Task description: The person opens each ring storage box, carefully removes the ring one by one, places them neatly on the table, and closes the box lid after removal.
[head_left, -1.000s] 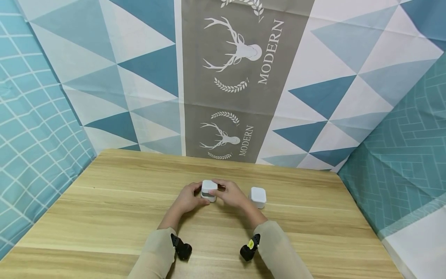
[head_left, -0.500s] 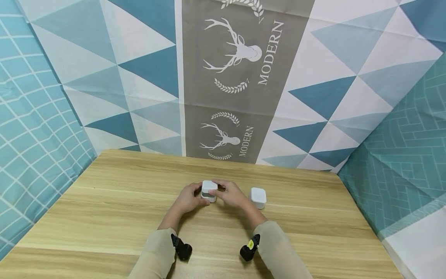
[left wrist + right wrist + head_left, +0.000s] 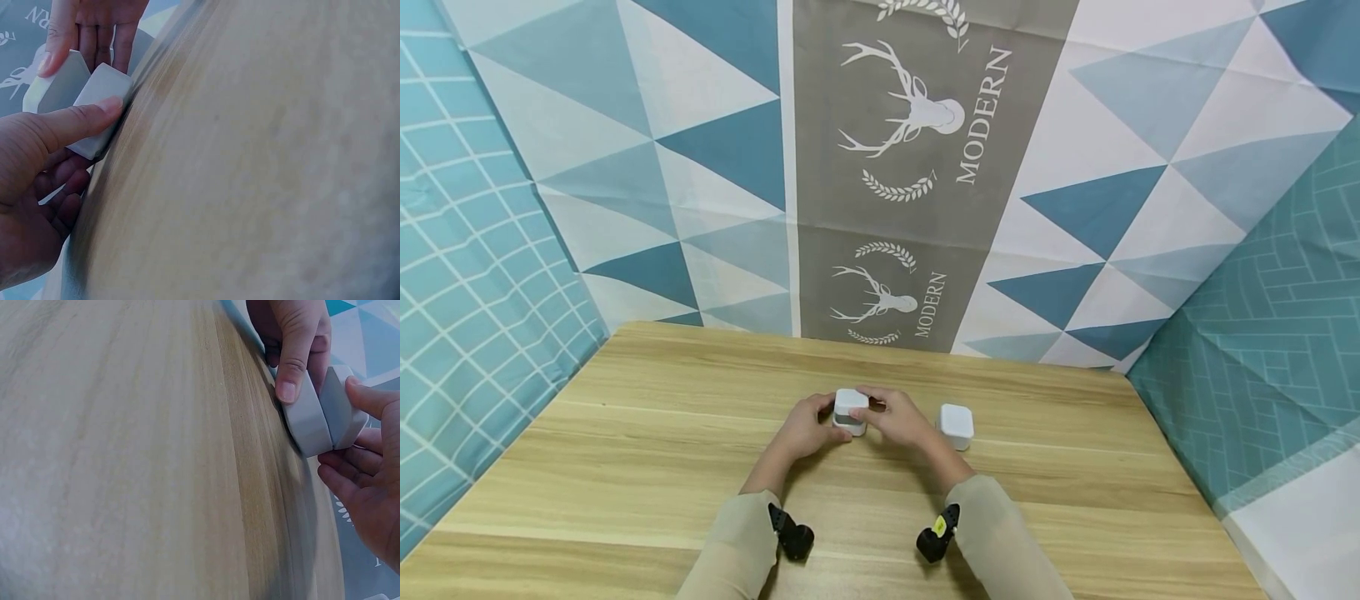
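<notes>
Near the middle of the table, a small white box stands between both hands, its lid tilted up from the base. My left hand grips the base, with the thumb on the near side and fingers behind. The lid is pinched by my right hand between thumb and fingers. A wedge-shaped gap separates lid and base, narrowing toward one edge in the right wrist view. The base rests close on the wood; the box's inside is hidden.
A second white box, rounded at the corners, stands on the wooden table just right of my right hand. Patterned cloth hangs behind the table's back edge, with tile-print cloths at both sides.
</notes>
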Available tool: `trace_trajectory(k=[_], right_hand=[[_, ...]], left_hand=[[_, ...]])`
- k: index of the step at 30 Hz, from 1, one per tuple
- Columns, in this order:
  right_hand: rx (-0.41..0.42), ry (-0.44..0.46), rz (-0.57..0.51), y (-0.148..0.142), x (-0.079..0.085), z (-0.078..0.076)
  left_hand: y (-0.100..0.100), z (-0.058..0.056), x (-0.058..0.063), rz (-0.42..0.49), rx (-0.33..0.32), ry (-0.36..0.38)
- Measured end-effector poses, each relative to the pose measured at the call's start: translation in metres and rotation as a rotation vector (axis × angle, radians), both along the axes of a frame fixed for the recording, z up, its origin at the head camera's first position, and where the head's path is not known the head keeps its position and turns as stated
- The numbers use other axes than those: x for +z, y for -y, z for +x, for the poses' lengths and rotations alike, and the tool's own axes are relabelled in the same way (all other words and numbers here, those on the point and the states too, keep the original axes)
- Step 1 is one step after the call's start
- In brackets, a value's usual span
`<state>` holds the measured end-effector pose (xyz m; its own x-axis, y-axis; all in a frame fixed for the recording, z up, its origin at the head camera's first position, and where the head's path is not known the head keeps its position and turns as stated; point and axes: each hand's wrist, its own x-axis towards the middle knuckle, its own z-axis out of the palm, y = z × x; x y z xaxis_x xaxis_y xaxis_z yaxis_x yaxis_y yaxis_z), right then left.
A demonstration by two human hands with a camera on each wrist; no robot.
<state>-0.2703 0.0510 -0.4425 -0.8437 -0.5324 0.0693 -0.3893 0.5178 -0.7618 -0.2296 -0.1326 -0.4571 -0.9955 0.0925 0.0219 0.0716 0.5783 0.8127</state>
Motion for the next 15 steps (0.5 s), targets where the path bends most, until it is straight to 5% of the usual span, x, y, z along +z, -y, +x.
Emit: trace_trajectory(k=[15], right_hand=[[-0.016,0.021,-0.018,0.0008,-0.0009,-0.0006]], left_hand=[[0.0009,-0.0001,-0.0004,-0.006,0.000,0.009]])
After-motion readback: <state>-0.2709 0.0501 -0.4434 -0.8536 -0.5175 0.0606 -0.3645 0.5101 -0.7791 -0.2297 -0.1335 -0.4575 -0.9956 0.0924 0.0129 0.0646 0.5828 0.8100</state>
